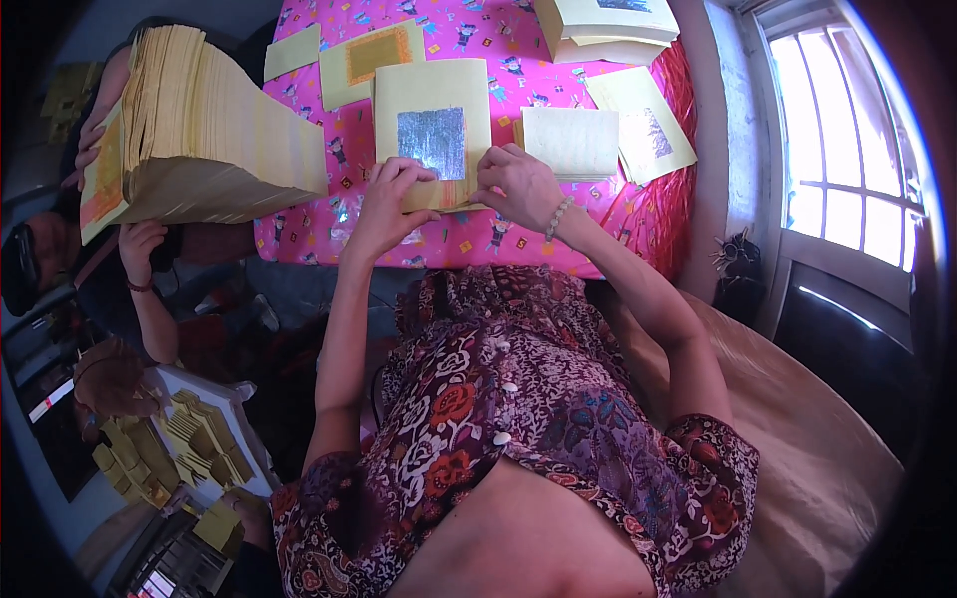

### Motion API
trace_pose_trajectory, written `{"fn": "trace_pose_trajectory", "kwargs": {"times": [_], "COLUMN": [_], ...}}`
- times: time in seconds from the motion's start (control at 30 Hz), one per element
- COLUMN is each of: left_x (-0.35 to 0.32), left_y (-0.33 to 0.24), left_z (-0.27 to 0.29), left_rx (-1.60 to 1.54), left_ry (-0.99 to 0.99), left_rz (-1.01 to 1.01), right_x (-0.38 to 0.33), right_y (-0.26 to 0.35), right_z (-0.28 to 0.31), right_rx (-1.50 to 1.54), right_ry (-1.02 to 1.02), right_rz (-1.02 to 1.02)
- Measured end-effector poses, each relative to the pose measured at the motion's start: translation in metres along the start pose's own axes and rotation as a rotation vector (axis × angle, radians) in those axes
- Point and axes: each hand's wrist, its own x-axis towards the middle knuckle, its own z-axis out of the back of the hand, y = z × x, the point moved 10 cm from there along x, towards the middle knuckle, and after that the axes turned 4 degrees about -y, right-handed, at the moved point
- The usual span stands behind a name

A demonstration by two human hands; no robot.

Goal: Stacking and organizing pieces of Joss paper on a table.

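A pale yellow paper sheet (431,88) with a silver foil square on it lies in front of me on a pink patterned tablecloth (498,234). Its near edge is curled up between my hands. My left hand (387,204) rests its fingers over the lower left of the sheet, with the thumb at the raised near edge. At the lower right corner, my right hand (523,187) pinches the paper with bent fingers; a beaded bracelet circles that wrist. Just right of it sits a small stack of pale paper (570,145).
A loose foil-marked sheet (653,125) lies at right, a thick paper stack (603,35) behind. An orange-framed sheet (374,65) is at far left. Another person's hand (143,249) supports a large fanned paper stack (224,110) at left. A barred window (847,140) is at right.
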Motion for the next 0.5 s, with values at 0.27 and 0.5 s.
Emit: {"fn": "trace_pose_trajectory", "kwargs": {"times": [0.27,0.5], "left_x": [0.001,0.002], "left_y": [0.002,0.001], "left_z": [0.001,0.011], "left_rx": [-0.001,0.054], "left_ry": [0.004,0.089], "left_rz": [-0.007,-0.002], "right_x": [0.001,0.003], "right_y": [-0.004,-0.003], "right_z": [-0.001,0.007], "right_rx": [0.027,-0.004], "right_ry": [-0.002,-0.022], "right_rz": [-0.020,0.000]}}
